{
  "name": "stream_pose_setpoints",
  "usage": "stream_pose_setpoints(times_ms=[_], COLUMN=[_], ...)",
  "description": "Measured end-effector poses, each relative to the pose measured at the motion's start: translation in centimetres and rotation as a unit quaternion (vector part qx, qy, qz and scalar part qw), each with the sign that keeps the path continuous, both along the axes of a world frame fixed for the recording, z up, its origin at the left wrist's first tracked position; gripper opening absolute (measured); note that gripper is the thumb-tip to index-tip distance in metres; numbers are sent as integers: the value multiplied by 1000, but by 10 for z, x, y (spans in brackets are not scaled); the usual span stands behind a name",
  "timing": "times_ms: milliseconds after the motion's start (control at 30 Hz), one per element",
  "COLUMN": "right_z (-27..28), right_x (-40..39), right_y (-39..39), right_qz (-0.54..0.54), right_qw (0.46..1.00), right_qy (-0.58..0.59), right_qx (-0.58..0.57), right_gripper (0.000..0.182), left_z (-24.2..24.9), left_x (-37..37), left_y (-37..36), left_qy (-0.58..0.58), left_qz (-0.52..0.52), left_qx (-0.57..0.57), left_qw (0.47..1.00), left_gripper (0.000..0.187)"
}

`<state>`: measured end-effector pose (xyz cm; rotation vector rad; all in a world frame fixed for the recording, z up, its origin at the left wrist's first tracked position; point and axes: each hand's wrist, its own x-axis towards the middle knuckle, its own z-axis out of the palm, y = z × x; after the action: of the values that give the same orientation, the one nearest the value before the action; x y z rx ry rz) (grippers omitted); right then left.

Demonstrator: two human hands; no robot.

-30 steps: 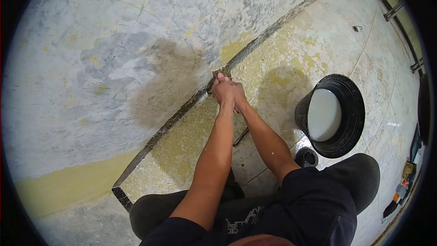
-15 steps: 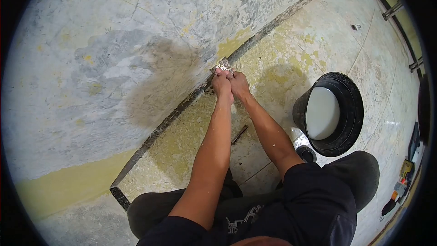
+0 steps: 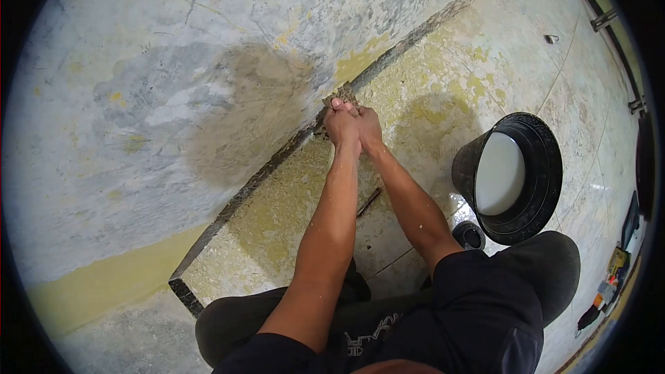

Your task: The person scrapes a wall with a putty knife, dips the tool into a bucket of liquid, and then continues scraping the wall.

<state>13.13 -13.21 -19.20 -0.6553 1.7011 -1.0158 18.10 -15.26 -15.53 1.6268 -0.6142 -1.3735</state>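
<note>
My left hand (image 3: 341, 129) and my right hand (image 3: 368, 127) are pressed together at the foot of the wall. Both are closed round the same tool, a scraper (image 3: 344, 91) with a flat, mottled grey-brown blade that sticks out beyond the fingers. The handle is hidden in my grip. The blade lies against the dark strip (image 3: 256, 173) where wall and floor meet. Flaked yellow paint (image 3: 277, 215) covers the floor around my hands. Below my wrists a thin dark stick-like piece (image 3: 369, 202) lies on the floor.
To the right, a tilted-looking black bucket (image 3: 544, 166) holds cloudy whitish liquid (image 3: 500, 174). A small dark round container (image 3: 469, 235) stands by my knee. Several tools (image 3: 609, 284) lie at the far right. The patchy grey wall (image 3: 166, 111) rises on the left.
Both hands stay closed together on the scraper and shift only slightly. Its blade shone brightly before and looks dull now. The whole view has moved a little.
</note>
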Motion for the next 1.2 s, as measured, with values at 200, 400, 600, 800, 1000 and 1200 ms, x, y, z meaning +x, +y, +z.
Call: stream_pose_setpoints(times_ms=[200, 400, 600, 800, 1000, 1200], right_z=[2, 4, 1, -25, -2, 12], right_x=[5, 4, 16, -1, 7, 7], right_y=[3, 3, 6, -3, 0, 10], right_qz=[-31, -12, -79, 1, -99, -50], right_qw=[977, 990, 941, 978, 957, 974], right_qy=[-210, -138, -329, -207, -266, -217], right_qx=[-34, -13, -29, -12, -67, -44], right_gripper=[50, 40, 32, 36, 40, 44], left_z=[21, 14, 22, 19, 29, 28], left_x=[-5, -5, 2, -4, -5, 2], left_y=[4, 5, 7, 5, 8, 14], left_qy=[-124, -92, -234, -46, -117, -65], left_qz=[-13, -3, -64, 0, -53, -48], left_qx=[23, -4, 33, -11, -8, -42], left_qw=[992, 996, 970, 999, 992, 996], left_gripper=[31, 36, 35, 35, 35, 38])
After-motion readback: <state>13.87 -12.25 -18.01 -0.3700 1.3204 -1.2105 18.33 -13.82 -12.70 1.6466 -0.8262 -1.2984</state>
